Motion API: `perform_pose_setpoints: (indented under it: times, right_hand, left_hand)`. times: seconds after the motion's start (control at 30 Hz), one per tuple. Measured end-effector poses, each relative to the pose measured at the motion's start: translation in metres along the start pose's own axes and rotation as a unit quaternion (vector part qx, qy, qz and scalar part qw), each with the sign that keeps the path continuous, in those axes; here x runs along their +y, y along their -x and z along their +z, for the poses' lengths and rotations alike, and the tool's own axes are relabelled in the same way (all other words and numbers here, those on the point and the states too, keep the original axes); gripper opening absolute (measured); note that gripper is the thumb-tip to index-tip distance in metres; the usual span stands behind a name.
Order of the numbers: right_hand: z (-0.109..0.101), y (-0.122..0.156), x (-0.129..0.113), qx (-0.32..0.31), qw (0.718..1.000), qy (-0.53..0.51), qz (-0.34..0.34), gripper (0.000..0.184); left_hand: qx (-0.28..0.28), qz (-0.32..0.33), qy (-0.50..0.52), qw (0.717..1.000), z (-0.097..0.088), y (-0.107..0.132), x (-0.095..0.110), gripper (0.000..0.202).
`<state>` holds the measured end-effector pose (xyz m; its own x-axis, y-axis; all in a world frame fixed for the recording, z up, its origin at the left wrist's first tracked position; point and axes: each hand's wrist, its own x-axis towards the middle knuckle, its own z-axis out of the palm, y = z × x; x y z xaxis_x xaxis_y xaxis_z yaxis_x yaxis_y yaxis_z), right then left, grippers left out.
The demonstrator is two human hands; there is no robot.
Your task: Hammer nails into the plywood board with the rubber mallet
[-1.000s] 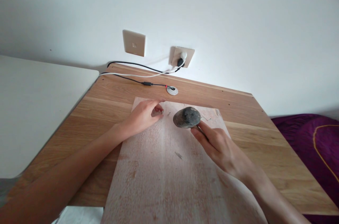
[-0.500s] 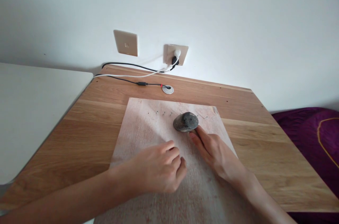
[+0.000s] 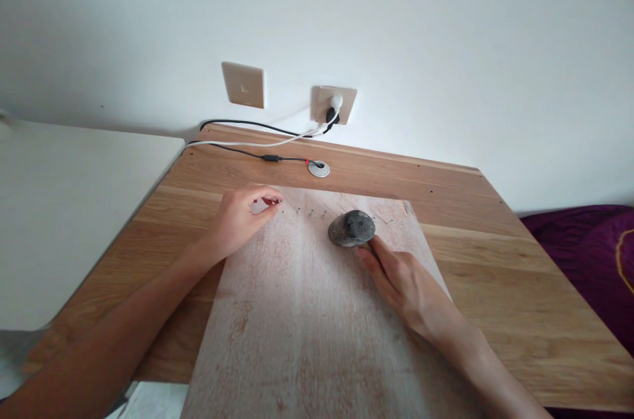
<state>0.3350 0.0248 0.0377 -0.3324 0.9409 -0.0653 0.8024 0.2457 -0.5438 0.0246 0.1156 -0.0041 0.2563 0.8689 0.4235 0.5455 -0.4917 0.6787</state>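
Note:
A mallet (image 3: 351, 230) with a worn, dark, rounded head rests on or just over a pale whitewashed board (image 3: 297, 313). My right hand (image 3: 403, 280) is wrapped round its handle, close below the head. At the board's far left corner, my left hand (image 3: 242, 217) pinches a small metal nail (image 3: 280, 201) between thumb and fingertips, above a tiny dark hole. To its right, several more nails stand in a row in the board, among them one nail (image 3: 311, 212) left of the mallet. Another nail (image 3: 390, 221) leans or lies near the far right corner.
The board lies on a wooden desk (image 3: 475, 260) against a white wall. Black and white cables run along the back to a wall socket (image 3: 334, 105) and a round cable grommet (image 3: 319, 169). A white tabletop (image 3: 84, 221) adjoins on the left; purple fabric (image 3: 584, 260) lies beyond the right edge.
My left hand has moved from the board's middle to its far left corner, a nail now showing in its fingertips. My right hand and the mallet hardly moved; the view shifted slightly.

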Motion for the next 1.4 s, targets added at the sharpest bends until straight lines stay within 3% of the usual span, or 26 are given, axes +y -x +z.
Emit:
perform_pose_setpoints:
  times: [0.2,0.63,0.83,1.03,1.17,1.4]
  right_hand:
    - [0.001,0.000,0.003,0.002,1.000,-0.003,-0.004,0.028]
    - [0.001,0.000,0.003,0.006,1.000,-0.008,0.002,0.030]
    - [-0.011,-0.002,-0.007,-0.006,1.000,-0.014,-0.001,0.030]
    - [-0.021,-0.032,-0.040,-0.025,0.998,-0.023,-0.052,0.026]
    - [-0.016,-0.062,-0.058,-0.010,0.995,0.022,-0.098,0.026]
    - [-0.003,-0.081,-0.064,0.012,0.992,0.054,-0.112,0.029]
  left_hand:
    - [-0.040,0.009,0.008,0.999,0.006,0.000,0.000,0.008]
    - [-0.024,0.034,-0.027,0.999,0.011,0.001,-0.004,0.006]
    - [-0.029,0.019,-0.011,0.999,0.013,-0.001,-0.004,0.011]
    - [-0.033,-0.015,0.006,0.999,0.015,0.001,-0.004,0.031]
    - [-0.022,-0.011,0.006,1.000,0.015,0.001,-0.001,0.030]
    - [-0.008,-0.035,-0.001,0.999,0.014,0.000,0.003,0.030]
